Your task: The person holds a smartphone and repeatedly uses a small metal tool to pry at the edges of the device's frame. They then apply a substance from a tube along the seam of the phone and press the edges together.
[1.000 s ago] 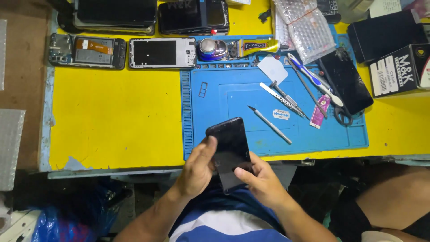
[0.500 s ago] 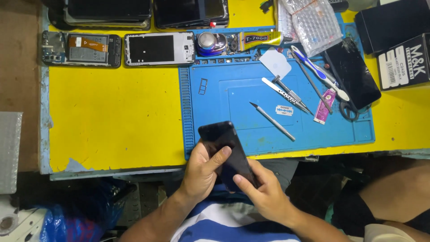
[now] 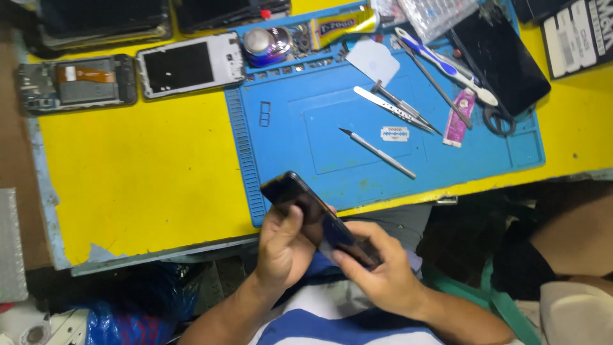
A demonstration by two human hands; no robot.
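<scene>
both hands hold one black smartphone (image 3: 316,217) just past the near edge of the blue repair mat (image 3: 383,128). the left hand (image 3: 284,246) is curled around the phone's lower left side, thumb pressed on its dark face, fingers hidden behind it. the right hand (image 3: 377,268) grips the phone's near end from the right, its fingers closed over the edge and its thumb laid along the glass. the phone sits tilted, its far corner overlapping the mat's near left corner and the rest hanging over the person's lap.

on the mat, nearest the phone, lies a slim metal scalpel-like tool (image 3: 377,152). beyond it a razor blade (image 3: 394,133), then tweezers (image 3: 396,110) and a small pink tube (image 3: 460,118). at the mat's far edge are a white triangular pick (image 3: 373,61), a blue and white toothbrush (image 3: 444,64), a yellow glue tube (image 3: 345,24) and a round metal tin (image 3: 258,41). at the mat's right far corner rests a black phone screen (image 3: 501,57) on scissors (image 3: 498,120). left of the mat, on the yellow tabletop (image 3: 140,166), lie a white phone frame (image 3: 188,65) and an opened phone body (image 3: 76,82).
</scene>
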